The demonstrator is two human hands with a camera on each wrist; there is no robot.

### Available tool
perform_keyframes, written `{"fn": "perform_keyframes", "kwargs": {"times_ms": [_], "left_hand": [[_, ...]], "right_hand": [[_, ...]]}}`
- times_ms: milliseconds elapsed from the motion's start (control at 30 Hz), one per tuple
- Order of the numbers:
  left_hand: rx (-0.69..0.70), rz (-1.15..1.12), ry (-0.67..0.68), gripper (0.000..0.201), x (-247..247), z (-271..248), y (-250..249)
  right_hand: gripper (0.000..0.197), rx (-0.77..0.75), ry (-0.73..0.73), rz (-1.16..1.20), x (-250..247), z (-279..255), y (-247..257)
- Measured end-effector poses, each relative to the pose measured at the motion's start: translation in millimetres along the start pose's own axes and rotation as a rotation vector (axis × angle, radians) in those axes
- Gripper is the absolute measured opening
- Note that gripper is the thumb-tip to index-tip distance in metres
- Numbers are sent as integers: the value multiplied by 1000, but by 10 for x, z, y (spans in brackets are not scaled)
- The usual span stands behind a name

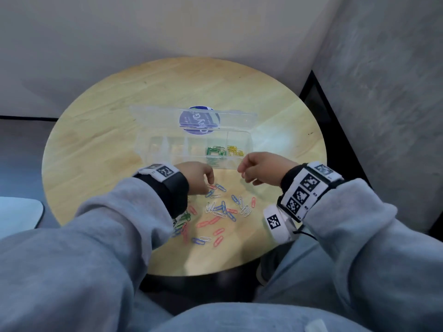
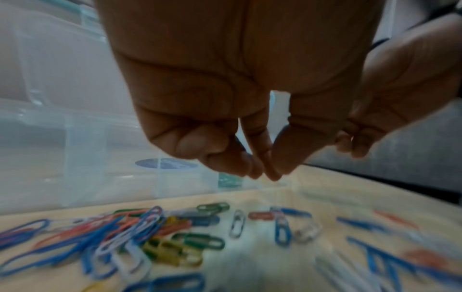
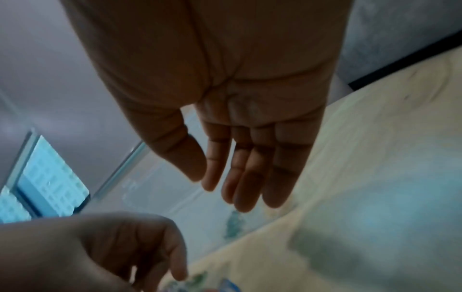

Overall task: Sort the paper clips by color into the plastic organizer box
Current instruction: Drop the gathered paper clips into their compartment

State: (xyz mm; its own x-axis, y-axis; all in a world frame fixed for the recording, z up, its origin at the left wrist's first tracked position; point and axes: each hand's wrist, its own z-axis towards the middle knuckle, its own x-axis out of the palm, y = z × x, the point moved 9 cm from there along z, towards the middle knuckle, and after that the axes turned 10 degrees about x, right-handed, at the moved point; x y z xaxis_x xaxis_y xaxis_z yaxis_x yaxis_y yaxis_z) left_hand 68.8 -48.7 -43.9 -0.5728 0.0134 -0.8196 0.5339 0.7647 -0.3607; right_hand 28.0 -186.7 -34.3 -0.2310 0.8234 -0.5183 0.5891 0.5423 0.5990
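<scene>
The clear plastic organizer box [image 1: 167, 155] stands open mid-table, its lid [image 1: 153, 113] folded back. One right-hand compartment holds green clips [image 1: 215, 150], the one beside it yellow clips [image 1: 235, 150]. Loose paper clips [image 1: 220, 209] in blue, red, white, green and yellow lie scattered in front of the box. My left hand [image 1: 210, 182] reaches down at the pile's far edge, near a red clip [image 1: 212, 187]. In the left wrist view its fingertips [image 2: 265, 173] are bunched together above the pile [image 2: 150, 233], with no clip between them. My right hand [image 1: 244, 172] hovers by the box's front right corner. Its palm is empty and its fingers [image 3: 245, 189] are straight.
The round wooden table [image 1: 119, 97] sits in a corner between a pale wall and a grey wall. Bare wood surrounds the box at the back and left. My grey sleeves and knees crowd the near edge. A pale rounded object [image 1: 19, 212] lies low at the left.
</scene>
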Motion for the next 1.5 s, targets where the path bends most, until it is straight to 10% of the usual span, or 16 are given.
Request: {"fn": "perform_keyframes", "kwargs": {"times_ms": [300,1167,1500], "left_hand": [[119,405,107,75,314,14,-69],[241,306,120,22,468,104,-161],[131,214,170,16,518,1,-27]], "right_hand": [[63,49,-75,-734,355,-29,-358],[2,-58,0,-968,602,8,-232],[21,14,-2,-957,627,11,-298]]}}
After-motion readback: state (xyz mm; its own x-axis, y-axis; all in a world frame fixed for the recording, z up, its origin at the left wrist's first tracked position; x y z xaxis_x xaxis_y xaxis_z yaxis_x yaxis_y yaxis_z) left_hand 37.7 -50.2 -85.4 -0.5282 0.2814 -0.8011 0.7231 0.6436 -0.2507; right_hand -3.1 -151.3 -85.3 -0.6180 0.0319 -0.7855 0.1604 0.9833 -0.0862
